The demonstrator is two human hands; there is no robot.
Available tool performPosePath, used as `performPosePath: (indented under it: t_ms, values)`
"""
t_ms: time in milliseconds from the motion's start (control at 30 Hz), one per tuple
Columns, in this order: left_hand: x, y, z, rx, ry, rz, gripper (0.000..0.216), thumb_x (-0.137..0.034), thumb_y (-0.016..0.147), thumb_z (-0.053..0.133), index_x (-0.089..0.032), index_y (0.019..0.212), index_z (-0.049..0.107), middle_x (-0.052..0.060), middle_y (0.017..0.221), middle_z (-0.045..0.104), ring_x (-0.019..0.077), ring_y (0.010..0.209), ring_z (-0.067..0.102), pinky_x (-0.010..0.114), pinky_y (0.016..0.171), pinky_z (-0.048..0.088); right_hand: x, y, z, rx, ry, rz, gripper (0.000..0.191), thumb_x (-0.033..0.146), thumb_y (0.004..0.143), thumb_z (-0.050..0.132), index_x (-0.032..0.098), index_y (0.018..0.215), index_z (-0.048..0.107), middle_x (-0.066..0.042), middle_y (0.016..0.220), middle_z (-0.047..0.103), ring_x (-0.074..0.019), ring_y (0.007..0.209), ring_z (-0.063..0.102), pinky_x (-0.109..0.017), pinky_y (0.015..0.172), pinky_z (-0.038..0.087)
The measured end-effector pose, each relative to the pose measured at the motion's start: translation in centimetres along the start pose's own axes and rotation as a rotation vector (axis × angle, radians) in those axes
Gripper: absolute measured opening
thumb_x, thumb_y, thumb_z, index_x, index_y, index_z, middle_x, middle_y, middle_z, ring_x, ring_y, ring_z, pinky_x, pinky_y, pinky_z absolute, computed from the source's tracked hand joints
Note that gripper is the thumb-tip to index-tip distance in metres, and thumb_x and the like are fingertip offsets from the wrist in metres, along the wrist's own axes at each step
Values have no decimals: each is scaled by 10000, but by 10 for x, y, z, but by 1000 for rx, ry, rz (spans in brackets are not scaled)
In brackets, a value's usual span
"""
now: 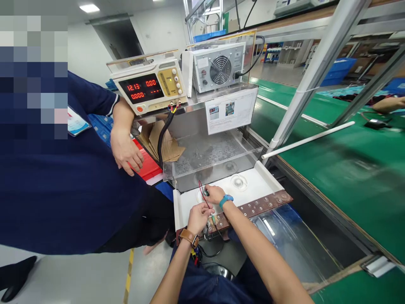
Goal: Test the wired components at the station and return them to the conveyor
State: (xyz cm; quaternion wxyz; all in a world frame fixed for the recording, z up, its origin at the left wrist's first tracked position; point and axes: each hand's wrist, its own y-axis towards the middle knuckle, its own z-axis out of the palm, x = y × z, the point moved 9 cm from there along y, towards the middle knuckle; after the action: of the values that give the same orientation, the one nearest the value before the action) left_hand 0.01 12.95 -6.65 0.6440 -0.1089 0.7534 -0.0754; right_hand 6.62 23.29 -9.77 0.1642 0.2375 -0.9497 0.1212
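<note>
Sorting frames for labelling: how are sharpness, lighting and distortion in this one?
Head view: wide-angle distortion skews the metal post; green belt at right is blurred; ceiling light blows out; left hand and right hand are sharp, evenly lit; upper-left block is pixelated.

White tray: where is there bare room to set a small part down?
Bare: right strip of the white plastic tray, between the clear round dome, the brown drilled metal bar and the right rim; also the left front corner beside the left hand. Crowded: the middle, where the right hand pinches a small wired part.
</note>
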Motion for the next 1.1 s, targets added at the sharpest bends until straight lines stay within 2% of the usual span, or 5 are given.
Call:
performPosePath:
  t_ms: [467,1100]
  values:
    - [9,2,1,13,-70,-30,224,-315,624,717,-153,768,663,70,708,735,189,711,677,273,673,482,-1,1,2,11,11,8,413,479,802,578,218,1120,551,-72,960,688,-233,887,635,-274,676,361]
    - [2,-2,-4,-19,-87,-49,116,-222,573,673,-159,661,631,43,607,708,168,603,639,256,591,438,9,-3,-5,-29,45,13,359,402,763,602,217,1071,582,-70,928,698,-234,883,642,-271,677,361]
